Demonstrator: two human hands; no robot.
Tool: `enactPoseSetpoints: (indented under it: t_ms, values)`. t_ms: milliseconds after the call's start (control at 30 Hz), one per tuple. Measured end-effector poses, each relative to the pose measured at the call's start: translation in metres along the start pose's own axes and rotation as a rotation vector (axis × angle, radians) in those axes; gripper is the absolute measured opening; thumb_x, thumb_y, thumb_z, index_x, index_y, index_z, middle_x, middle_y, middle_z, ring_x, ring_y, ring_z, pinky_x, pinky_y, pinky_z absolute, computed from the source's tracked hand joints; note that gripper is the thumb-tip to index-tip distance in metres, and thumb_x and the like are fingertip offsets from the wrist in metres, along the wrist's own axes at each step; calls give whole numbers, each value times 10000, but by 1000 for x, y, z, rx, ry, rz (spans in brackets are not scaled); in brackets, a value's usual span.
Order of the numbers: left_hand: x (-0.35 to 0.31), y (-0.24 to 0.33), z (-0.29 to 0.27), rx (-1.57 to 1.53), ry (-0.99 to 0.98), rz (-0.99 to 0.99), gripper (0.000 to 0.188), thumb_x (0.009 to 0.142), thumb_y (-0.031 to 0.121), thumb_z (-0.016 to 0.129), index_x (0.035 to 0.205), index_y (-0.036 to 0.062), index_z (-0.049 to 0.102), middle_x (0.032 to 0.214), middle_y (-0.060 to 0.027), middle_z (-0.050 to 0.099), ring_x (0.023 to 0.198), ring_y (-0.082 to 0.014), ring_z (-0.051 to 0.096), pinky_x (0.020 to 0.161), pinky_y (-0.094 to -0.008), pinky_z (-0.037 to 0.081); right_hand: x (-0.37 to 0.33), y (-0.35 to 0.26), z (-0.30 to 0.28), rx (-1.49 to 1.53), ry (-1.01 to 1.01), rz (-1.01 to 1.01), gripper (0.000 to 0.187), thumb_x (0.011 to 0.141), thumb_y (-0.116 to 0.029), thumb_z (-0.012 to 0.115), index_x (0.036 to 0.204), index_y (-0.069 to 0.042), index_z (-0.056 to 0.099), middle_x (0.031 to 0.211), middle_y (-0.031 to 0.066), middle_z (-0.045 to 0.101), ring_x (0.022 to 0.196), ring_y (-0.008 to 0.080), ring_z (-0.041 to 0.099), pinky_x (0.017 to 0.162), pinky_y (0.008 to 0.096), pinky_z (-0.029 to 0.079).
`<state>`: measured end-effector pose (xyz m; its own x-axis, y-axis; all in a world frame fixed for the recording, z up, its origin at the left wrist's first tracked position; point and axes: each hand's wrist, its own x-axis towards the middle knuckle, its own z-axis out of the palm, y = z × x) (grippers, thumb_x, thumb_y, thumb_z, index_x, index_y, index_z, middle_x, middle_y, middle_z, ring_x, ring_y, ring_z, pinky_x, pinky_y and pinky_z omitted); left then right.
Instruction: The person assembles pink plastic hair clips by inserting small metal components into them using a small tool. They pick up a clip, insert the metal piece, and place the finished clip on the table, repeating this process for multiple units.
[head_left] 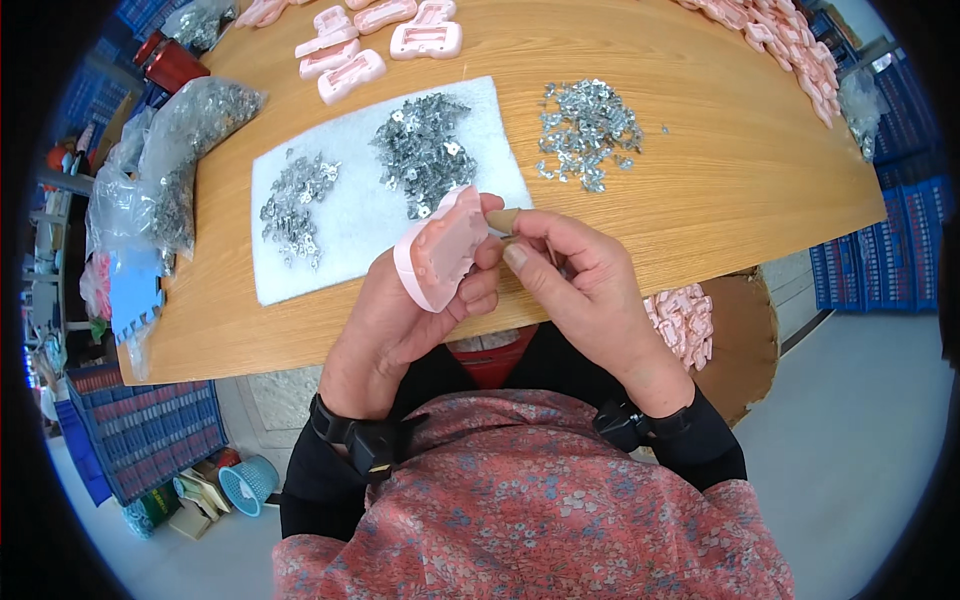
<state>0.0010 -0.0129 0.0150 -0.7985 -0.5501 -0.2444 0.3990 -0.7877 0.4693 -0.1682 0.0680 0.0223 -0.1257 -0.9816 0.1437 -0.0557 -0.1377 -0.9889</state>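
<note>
A pink plastic shell (447, 250) with a hollow, ribbed inside rests in my left hand (395, 315), whose fingers wrap round it above the table's near edge. My right hand (590, 285) is at the shell's right side, thumb and index finger drawn together. A tan covering (503, 221) sits at the index fingertip. Whatever lies in that pinch is hidden or too small to name. Just beyond the shell, a dense pile of small silvery metal pieces (425, 145) lies on a white foam sheet (345, 170), with a looser pile (297, 205) to its left.
More small metal pieces (590, 130) lie on bare wood to the right. Pink shells (425, 40) are at the far side, with a heap (780, 40) at far right. Clear bags (200, 140) line the left edge. A carton (745, 340) of pink parts stands below the table.
</note>
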Motion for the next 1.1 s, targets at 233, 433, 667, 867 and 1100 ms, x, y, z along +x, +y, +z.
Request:
enactPoseSetpoints:
  t_ms: [233,433,667,867,1100]
  values:
    - [1,-1,3,9,22,-12,409,1022,332,501,1294,28,537,847,-42,560,616,-125,444,563,-264,347,0,9,1,10,23,10,188,927,-54,634,1091,39,638,834,34,622,706,61,544,649,238,462]
    - [-1,-3,2,-45,9,-48,464,1012,367,493,1326,26,511,835,-39,568,601,-126,434,554,-265,340,4,4,1,53,73,28,162,915,-62,656,1044,35,650,797,26,606,700,58,540,634,236,453]
    - [3,-10,-2,25,59,26,461,1015,362,499,1326,23,509,881,-29,597,628,-117,484,555,-264,371,0,4,6,-104,41,-74,208,896,-101,683,1075,4,661,799,70,601,715,144,593,629,282,471]
    - [4,-12,17,180,205,107,445,1032,357,481,1332,29,509,949,-32,630,785,-143,631,665,-266,527,-1,-1,13,-531,-27,-544,395,789,-176,738,1160,-69,653,868,94,607,768,311,609,657,380,517]
    - [10,-24,19,175,200,104,439,1071,350,377,1370,42,472,1049,-81,622,936,-189,639,863,-336,536,-5,-12,9,-583,75,-345,444,713,-119,829,1094,-14,627,899,125,629,785,242,643,651,318,516]
